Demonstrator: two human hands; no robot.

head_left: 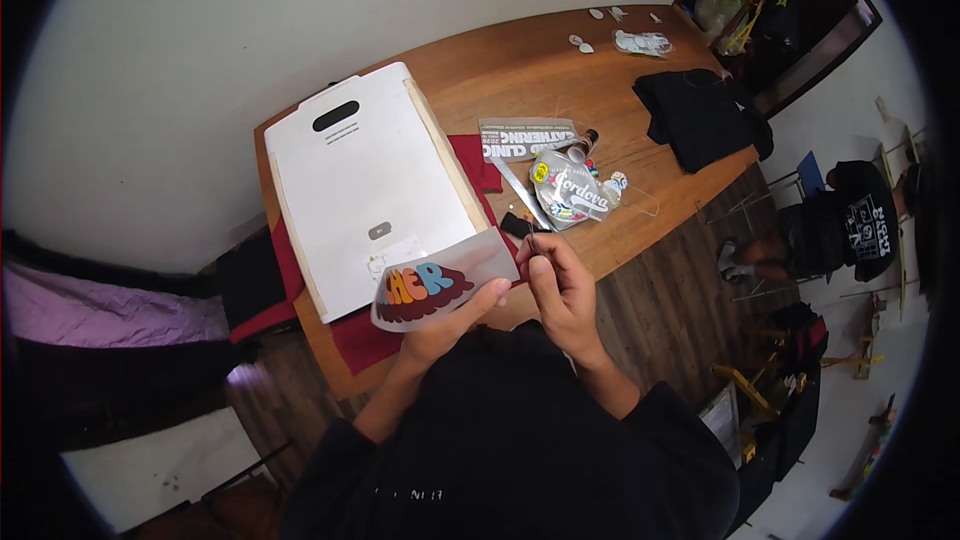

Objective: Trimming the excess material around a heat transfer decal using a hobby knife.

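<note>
My left hand (452, 325) holds a curved clear film sheet (440, 280) printed with colourful rounded lettering, gripping its lower right edge with thumb and fingers. My right hand (558, 278) is closed around a thin dark pointed tool (530, 237) whose tip touches the film's right edge. Both hands hover above the near edge of a wooden table (520, 65). Just behind the film lies a large white flat board (365, 180) resting on a dark red cloth (355, 340).
On the table beyond my hands lie a metal ruler (520, 195), printed sticker sheets (575, 190), a small bottle (583, 147) and a folded black garment (700, 115). A seated person in black (850, 220) is at the right. A shelf (770, 0) stands at the far right.
</note>
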